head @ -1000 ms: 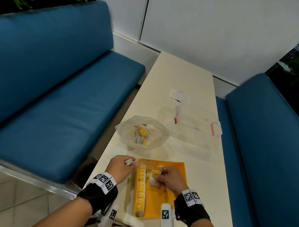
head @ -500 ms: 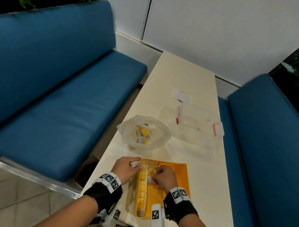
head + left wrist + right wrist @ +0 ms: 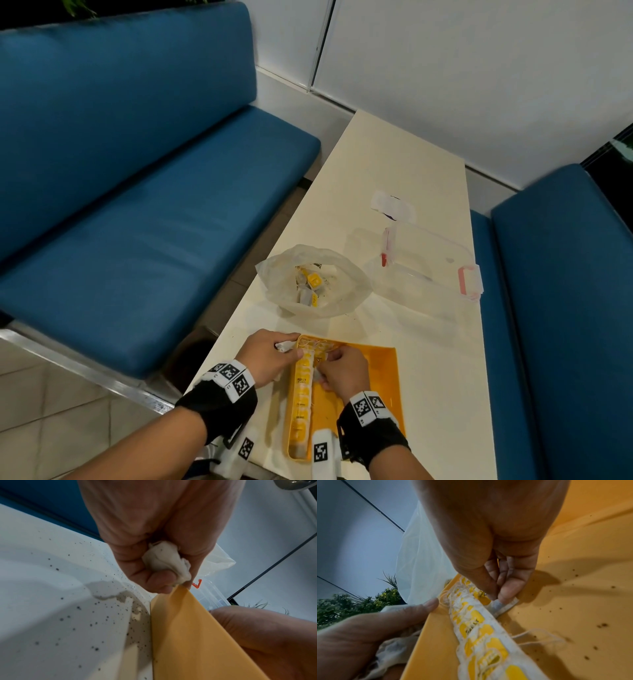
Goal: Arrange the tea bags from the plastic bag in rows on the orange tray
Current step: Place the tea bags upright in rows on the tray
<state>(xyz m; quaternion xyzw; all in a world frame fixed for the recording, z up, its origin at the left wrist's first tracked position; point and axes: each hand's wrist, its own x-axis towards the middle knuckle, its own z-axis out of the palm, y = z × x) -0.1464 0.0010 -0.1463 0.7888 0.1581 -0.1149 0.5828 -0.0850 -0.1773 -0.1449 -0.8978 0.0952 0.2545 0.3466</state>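
Low in the head view, the right hand (image 3: 344, 371) has slid further up the orange tray (image 3: 375, 383) than a second ago — thumb and fingertips now pinch a tea bag (image 3: 503, 606) beside the far end of the row of tea bags (image 3: 303, 394) along the tray's left edge. The left hand (image 3: 265, 358) still grips a crumpled tea bag (image 3: 167, 561) at the tray's upper-left corner. The plastic bag (image 3: 313, 281) sits mid-frame, unchanged.

A cream table (image 3: 394, 164) bears orange tray (image 3: 376, 383), plastic bag (image 3: 346, 274), clear container (image 3: 431, 260).
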